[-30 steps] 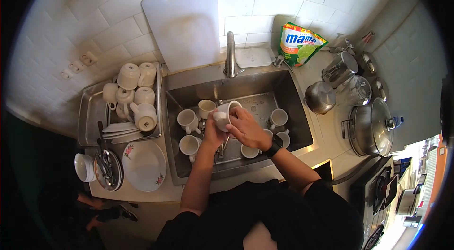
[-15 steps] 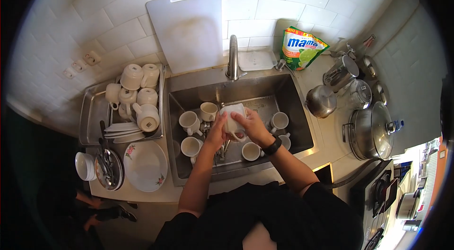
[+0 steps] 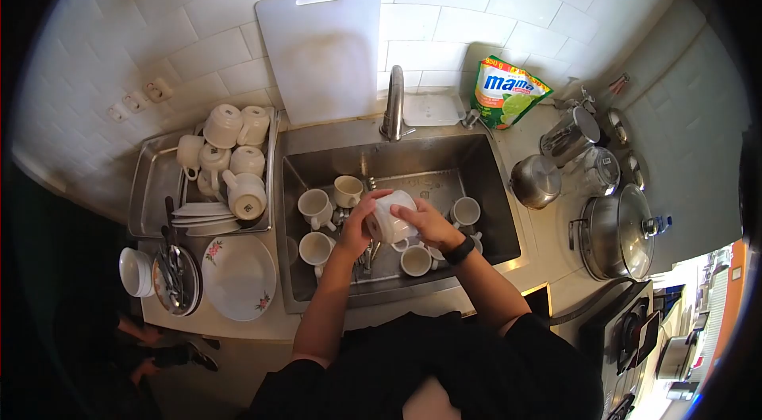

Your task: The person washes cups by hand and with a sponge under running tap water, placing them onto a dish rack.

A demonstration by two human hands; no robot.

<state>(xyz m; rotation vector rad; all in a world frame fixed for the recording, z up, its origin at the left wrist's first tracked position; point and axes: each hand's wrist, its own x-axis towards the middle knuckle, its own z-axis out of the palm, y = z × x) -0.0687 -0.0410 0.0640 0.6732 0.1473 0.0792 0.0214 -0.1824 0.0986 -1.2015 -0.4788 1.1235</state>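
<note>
Over the sink (image 3: 508,206), a white mug (image 3: 392,216) is tilted between my two hands. My left hand (image 3: 359,223) closes round its left side, fingers along the rim end. My right hand (image 3: 431,224), with a dark band on the wrist, grips it from the right, thumb across the mug's side. The mug's inside is hidden from me. Below, several white mugs stand in the sink, among them one at the left (image 3: 316,208) and one at the front (image 3: 417,260). Cutlery (image 3: 365,255) lies on the sink floor near my left hand.
Left of the sink, a metal tray (image 3: 164,182) holds stacked mugs and plates, with a flowered plate (image 3: 238,277) in front. A faucet (image 3: 394,102) rises behind. On the right are a green detergent pouch (image 3: 508,92), a lidded pot (image 3: 619,237) and a stove (image 3: 619,333). Another person's arm (image 3: 139,331) shows lower left.
The mug has been turned in my hands, so its round side and rim end now show. My left fingers have shifted up and over it. The view has moved slightly.
</note>
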